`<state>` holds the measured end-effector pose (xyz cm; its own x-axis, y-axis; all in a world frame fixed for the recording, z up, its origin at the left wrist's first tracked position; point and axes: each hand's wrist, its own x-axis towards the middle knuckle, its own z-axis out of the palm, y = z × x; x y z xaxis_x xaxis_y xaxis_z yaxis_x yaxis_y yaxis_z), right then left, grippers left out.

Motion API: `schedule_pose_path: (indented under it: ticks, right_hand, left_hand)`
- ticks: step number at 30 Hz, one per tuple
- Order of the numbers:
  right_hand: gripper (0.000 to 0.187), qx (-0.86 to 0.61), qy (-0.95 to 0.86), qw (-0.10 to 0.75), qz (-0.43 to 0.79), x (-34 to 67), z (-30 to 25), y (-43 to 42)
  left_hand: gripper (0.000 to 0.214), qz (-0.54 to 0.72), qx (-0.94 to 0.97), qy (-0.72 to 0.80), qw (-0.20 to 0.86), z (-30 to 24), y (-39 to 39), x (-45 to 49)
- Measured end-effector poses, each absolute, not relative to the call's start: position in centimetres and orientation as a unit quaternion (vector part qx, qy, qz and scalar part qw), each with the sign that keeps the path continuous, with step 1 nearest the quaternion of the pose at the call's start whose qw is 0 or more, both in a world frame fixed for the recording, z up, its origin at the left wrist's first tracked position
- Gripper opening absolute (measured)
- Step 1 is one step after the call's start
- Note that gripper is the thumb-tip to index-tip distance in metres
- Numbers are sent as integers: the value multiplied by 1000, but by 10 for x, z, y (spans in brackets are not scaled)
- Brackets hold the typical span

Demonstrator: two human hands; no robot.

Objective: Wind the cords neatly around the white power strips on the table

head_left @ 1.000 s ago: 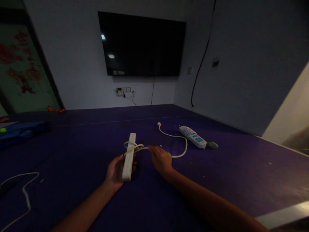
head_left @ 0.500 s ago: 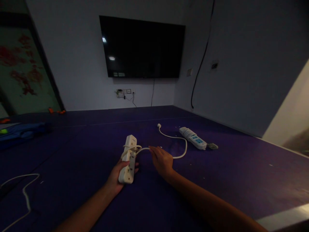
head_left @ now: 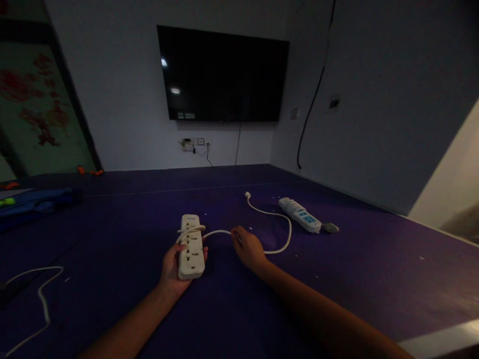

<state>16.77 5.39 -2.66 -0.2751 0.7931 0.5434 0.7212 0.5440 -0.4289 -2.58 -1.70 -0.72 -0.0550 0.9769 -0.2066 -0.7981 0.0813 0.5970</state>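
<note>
- white and slack on the purple mat, far left: a spare cable, well apart from both hands.
- left hand: fingers curled around the near end of the power strip, socket face up, low over the mat.
- cream plastic, rigid, probably light; best gripped by the long edges.
- cord: soft, springy, looped over the strip's far half, trailing right to the plug.
- right hand: fingertips closed on the cord just beside the strip.
- further right, a second strip, untouched.
</note>
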Motion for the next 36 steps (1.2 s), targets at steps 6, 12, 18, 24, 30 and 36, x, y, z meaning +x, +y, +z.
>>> schedule_pose_path:
  ticks: [6, 12, 18, 24, 30, 36]
  right_hand:
    - [43, -443, -815, 365, 75, 168, -36, 65]
    - [71, -400, -829, 383, 76, 167, -41, 68]
    - [54, -400, -849, 345, 32, 167, -28, 56]
    - [32, -399, -872, 283, -5, 166, -23, 52]
    - [27, -434, -862, 259, -39, 166, -21, 49]
    - [30, -473, -814, 334, -52, 168, -18, 43]
  left_hand:
    - [65, 639, 158, 350, 666, -2, -19, -23]
    - [49, 561, 247, 371, 697, -6, -22, -23]
    - [43, 544, 290, 347, 707, -13, -21, -27]
    - [46, 527, 269, 366, 718, -10, -21, -24]
    - [49, 567, 160, 350, 728, -3, -20, -22]
    - [44, 561, 148, 341, 739, -2, -15, -18]
